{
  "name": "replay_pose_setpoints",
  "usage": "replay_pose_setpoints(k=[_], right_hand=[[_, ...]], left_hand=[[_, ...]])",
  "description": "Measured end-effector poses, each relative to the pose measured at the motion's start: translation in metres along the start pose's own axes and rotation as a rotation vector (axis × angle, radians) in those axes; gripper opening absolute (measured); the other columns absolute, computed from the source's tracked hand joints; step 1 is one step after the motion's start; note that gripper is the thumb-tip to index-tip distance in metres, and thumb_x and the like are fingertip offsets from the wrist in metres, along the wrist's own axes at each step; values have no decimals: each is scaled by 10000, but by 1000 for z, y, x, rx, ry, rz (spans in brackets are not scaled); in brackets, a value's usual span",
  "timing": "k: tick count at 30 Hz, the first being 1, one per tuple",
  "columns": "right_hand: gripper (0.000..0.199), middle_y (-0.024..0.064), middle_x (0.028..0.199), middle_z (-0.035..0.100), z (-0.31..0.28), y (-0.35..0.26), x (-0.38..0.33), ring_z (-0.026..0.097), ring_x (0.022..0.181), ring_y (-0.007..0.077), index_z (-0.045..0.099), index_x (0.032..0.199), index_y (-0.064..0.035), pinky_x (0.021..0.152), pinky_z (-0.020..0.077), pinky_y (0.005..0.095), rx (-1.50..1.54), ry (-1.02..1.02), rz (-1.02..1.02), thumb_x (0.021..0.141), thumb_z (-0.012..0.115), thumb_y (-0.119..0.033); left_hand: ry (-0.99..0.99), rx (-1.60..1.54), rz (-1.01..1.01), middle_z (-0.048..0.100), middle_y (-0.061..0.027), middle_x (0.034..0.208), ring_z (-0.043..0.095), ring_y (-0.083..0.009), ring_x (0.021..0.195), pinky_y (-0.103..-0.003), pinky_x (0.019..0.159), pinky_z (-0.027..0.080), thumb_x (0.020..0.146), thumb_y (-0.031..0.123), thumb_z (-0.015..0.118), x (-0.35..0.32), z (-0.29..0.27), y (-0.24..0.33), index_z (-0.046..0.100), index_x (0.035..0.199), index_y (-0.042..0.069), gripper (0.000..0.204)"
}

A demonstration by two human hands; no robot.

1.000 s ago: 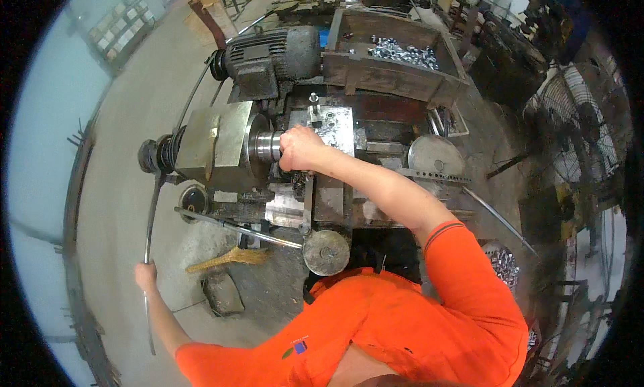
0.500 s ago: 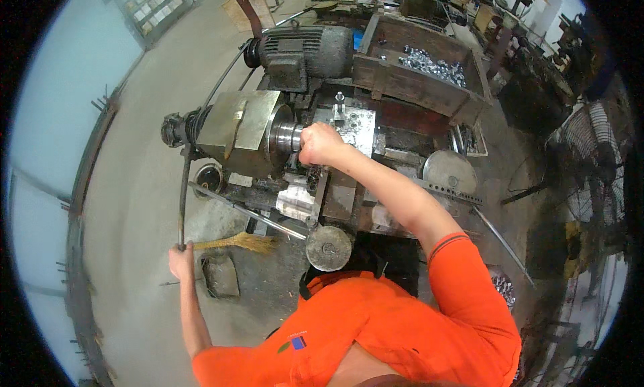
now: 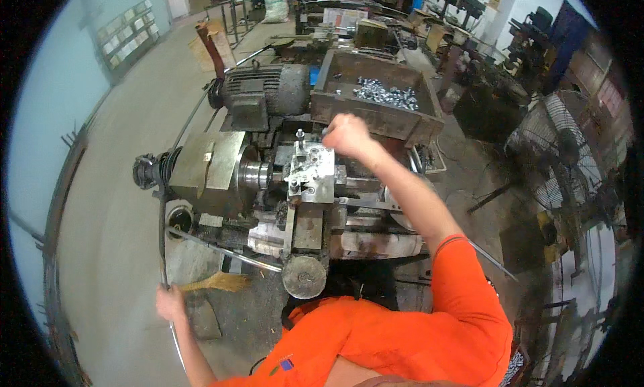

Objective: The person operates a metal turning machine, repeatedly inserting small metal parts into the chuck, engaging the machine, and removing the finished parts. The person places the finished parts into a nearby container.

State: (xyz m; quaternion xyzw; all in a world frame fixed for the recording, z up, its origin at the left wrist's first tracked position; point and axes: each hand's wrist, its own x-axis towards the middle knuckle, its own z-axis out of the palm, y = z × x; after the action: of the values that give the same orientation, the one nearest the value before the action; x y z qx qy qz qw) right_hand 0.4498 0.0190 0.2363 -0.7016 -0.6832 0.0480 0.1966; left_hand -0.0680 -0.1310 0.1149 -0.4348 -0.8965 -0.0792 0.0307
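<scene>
My left hand (image 3: 169, 303) is closed round a long metal lever (image 3: 163, 253) that runs down from the left end of a lathe. My right hand (image 3: 347, 136) hangs past the tool block, in front of the wooden crate, its fingers curled together. A bit of grey metal seems to show at its fingertips, too small to make out. The lathe's headstock (image 3: 206, 164) carries a shiny round chuck (image 3: 255, 175) on its right side. Facing the chuck is the tool block (image 3: 312, 175), with an upright bolt and metal chips on it.
Behind the lathe stand an electric motor (image 3: 265, 88) and a wooden crate (image 3: 376, 115) with many small shiny metal parts. A round handwheel (image 3: 304, 277) sits close to my body. A straw broom (image 3: 218, 282) lies at the left; a fan (image 3: 560, 149) stands at the right.
My right hand has left the chuck and moved right, past the tool block toward the crate. The left hand still grips the lever. The whole view has shifted.
</scene>
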Motion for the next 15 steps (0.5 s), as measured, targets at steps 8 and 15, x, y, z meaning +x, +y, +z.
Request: replay_pose_setpoints(k=[8,15], right_hand=[[481,235,1226,486,-7,77,-21,502,1072,397,651,1028,-96,940,406,409,290,257,-113,557,630,-194],[351,124,987,625,-6,119,-172,606,733,169,669,928,-29,675,488,287,467,144,140,591,571,-51]], left_hand=[[88,-82,121,626,-199,956,604,-368,863,-443,743,477,746,317,627,12,16,7,566,1078,30,443],[215,-30,546,626,-194,917,611,-348,773,-423,659,478,794,260,612,2,5,13,581,1060,4,371]])
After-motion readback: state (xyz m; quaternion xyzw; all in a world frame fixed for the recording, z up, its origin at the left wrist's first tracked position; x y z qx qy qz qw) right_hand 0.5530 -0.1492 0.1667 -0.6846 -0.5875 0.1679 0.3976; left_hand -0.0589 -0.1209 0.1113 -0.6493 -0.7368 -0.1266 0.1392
